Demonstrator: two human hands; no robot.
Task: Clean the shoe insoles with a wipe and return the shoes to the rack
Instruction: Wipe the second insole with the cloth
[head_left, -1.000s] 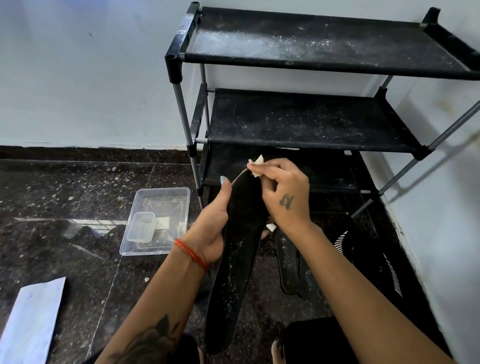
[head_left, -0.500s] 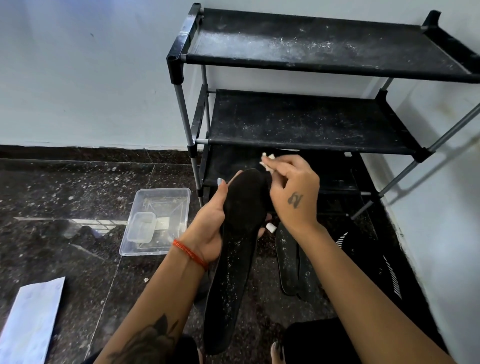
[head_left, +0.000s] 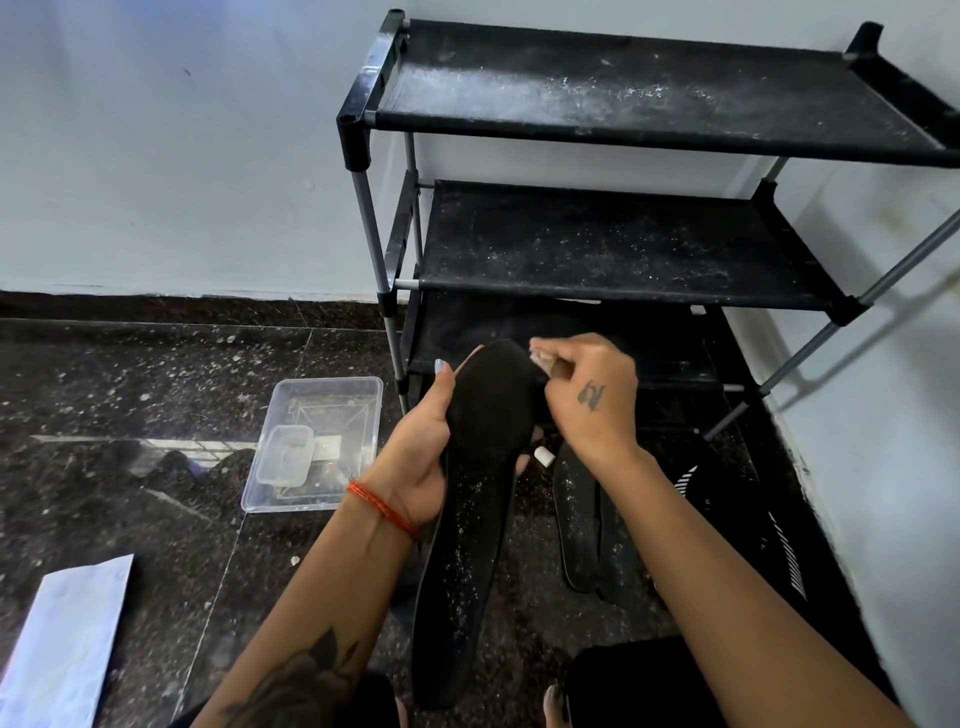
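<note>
Black, dusty foam insole (head_left: 470, 519) sits gripped in the left hand (head_left: 421, 457) while the right hand (head_left: 592, 400) pinches a small white wipe (head_left: 543, 359) at its tip, so next rub downward.

Floor (head_left: 130, 395): dark speckled stone tiles, glossy.
Left on the floor: clear plastic tray (head_left: 317, 441) — a white packet (head_left: 62, 644) nearer.
Right on the floor: black insoles (head_left: 587, 525), a black shoe (head_left: 737, 519), the shoe rack (head_left: 623, 239) — dusty shelves.
</note>
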